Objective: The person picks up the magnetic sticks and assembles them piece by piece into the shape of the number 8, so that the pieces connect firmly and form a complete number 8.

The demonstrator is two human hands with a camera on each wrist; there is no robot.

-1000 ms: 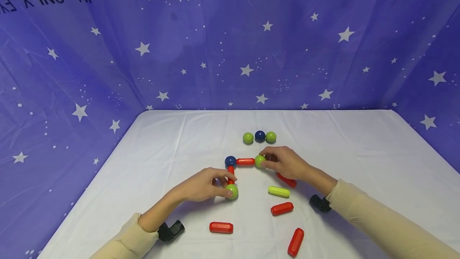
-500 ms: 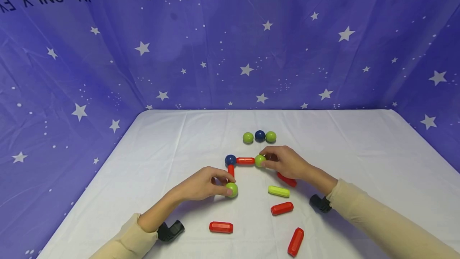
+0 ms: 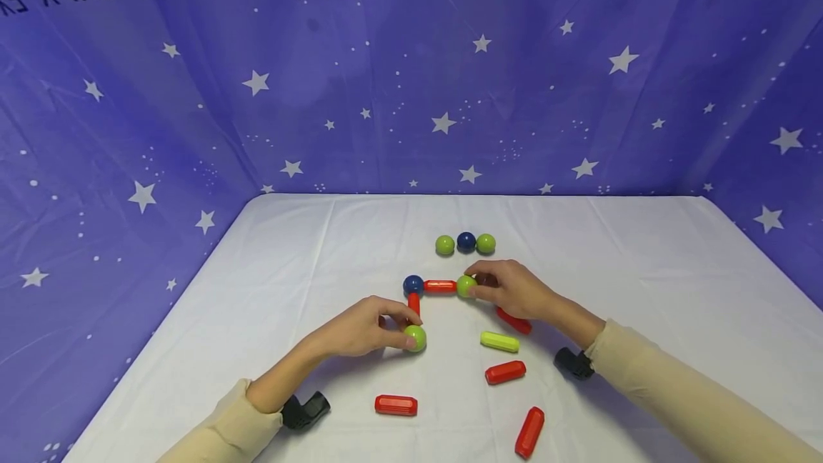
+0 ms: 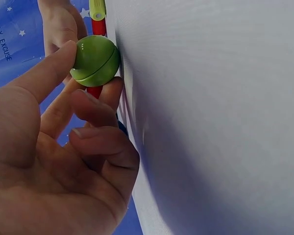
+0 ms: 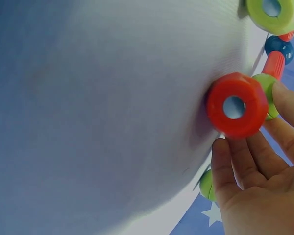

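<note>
Red magnetic rods and balls form an L on the table. A blue ball [image 3: 414,286] is at the corner, with one red rod [image 3: 440,286] running right and another red rod [image 3: 414,306] running toward the person. My left hand [image 3: 368,329] pinches the green ball [image 3: 416,339] at the near end between thumb and fingers; its fingers partly cover that rod. With my right hand [image 3: 514,290] I pinch the green ball [image 3: 466,286] at the right end. The left wrist view shows the thumb against the green ball [image 4: 95,61].
Behind the L, a green ball [image 3: 445,245], a dark blue ball [image 3: 466,242] and another green ball [image 3: 486,244] sit in a row. A yellow-green rod [image 3: 499,341] and several loose red rods [image 3: 396,405] lie nearer the person. A starry purple cloth [image 3: 444,91] hangs behind the white table [image 3: 308,249].
Very little differs. My left hand and its green ball have shifted slightly away from the person, the blue corner ball with them. My right hand holds nearly still on its green ball.
</note>
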